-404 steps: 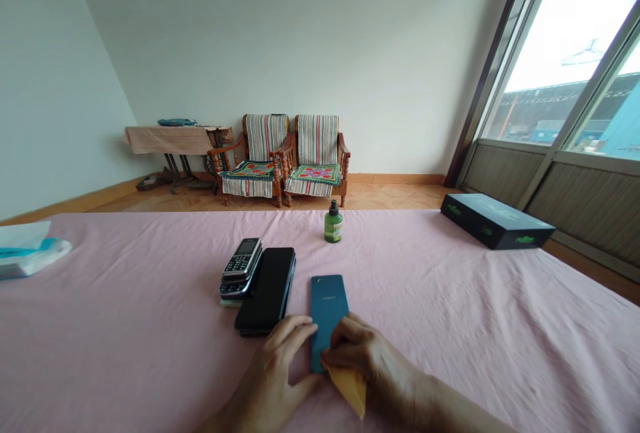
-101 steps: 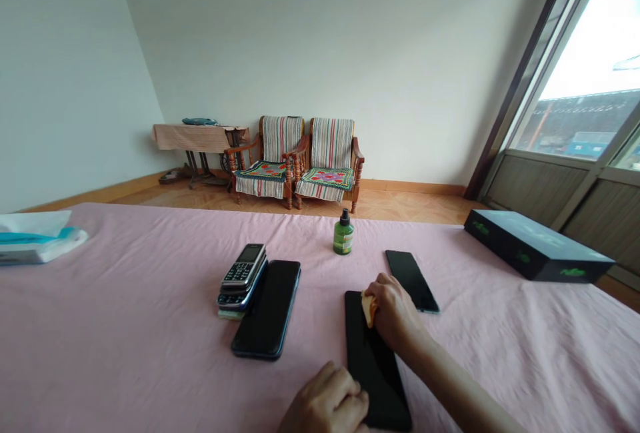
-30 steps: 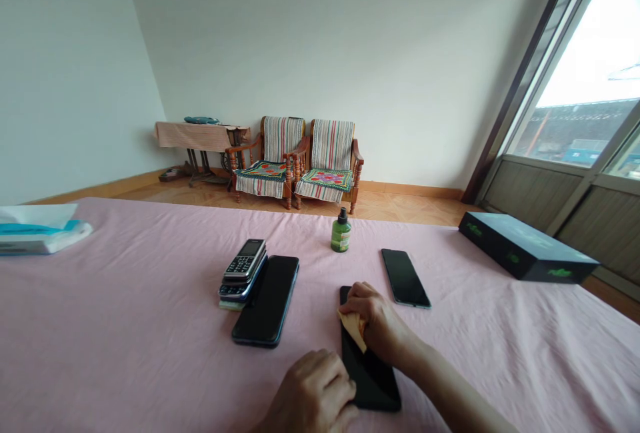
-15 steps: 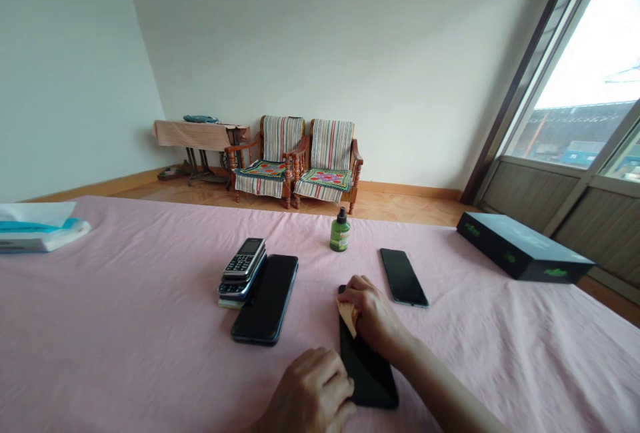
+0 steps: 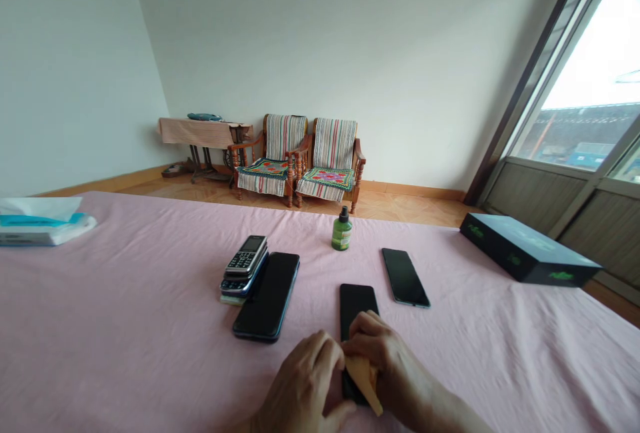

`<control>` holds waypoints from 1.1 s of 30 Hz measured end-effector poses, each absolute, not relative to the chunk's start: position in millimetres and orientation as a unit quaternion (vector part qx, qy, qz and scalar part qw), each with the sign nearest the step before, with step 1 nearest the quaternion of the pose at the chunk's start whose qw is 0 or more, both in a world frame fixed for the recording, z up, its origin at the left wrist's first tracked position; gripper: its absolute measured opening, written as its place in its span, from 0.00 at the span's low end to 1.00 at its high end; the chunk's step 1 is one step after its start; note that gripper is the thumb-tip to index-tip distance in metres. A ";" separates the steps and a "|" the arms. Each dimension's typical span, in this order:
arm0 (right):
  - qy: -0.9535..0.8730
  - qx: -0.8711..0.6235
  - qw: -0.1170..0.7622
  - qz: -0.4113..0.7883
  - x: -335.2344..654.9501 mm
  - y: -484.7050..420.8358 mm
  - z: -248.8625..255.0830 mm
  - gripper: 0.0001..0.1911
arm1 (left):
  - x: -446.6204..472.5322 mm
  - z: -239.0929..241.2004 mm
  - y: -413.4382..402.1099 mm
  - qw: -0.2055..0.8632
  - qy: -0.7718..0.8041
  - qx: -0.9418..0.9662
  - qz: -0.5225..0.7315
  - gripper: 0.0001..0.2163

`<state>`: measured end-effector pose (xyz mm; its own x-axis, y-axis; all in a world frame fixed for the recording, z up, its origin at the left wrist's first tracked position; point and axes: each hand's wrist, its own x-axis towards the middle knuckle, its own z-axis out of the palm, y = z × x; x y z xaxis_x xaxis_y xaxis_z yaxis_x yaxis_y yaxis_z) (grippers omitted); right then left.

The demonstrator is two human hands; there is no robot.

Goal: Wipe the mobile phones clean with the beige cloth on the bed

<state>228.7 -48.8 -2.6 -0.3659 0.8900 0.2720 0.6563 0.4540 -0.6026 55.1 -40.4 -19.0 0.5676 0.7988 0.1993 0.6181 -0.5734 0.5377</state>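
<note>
A black smartphone (image 5: 357, 305) lies screen up on the pink tablecloth (image 5: 125, 326) in front of me. My right hand (image 5: 390, 360) is closed on a folded yellow cloth (image 5: 364, 377) and presses it onto the near end of that phone. Beside it, my left hand (image 5: 305, 386) rests with curled fingers against the phone's near left edge. The lower part of the phone is hidden under both hands.
Another black phone (image 5: 405, 276) lies to the right. On the left are a dark phone (image 5: 267, 294) and a stack of keypad phones (image 5: 244, 265). A green bottle (image 5: 342, 229), a dark box (image 5: 527, 256) and a tissue pack (image 5: 40, 223) also sit on the table.
My right hand has drawn the yellow cloth from the phone's far end back to its near end, baring the top of the screen. My left hand stays at the near left edge.
</note>
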 end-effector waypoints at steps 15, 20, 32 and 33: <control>-0.769 -0.492 0.338 0.228 245.0 -39.1 -6.8 0.17 | 55.7 -7.8 -42.0 0.243 0.398 0.852 0.240 0.19; -0.763 -0.506 0.372 0.153 244.5 -14.0 -23.8 0.20 | 54.6 -13.0 -39.8 0.228 0.361 0.872 0.240 0.17; -0.766 -0.505 0.383 0.105 251.1 35.6 -31.8 0.20 | 52.0 -16.7 -36.7 0.209 0.341 0.887 0.231 0.16; -0.767 -0.503 0.384 0.106 249.5 31.7 -31.6 0.20 | 52.1 -17.0 -36.6 0.209 0.343 0.887 0.228 0.17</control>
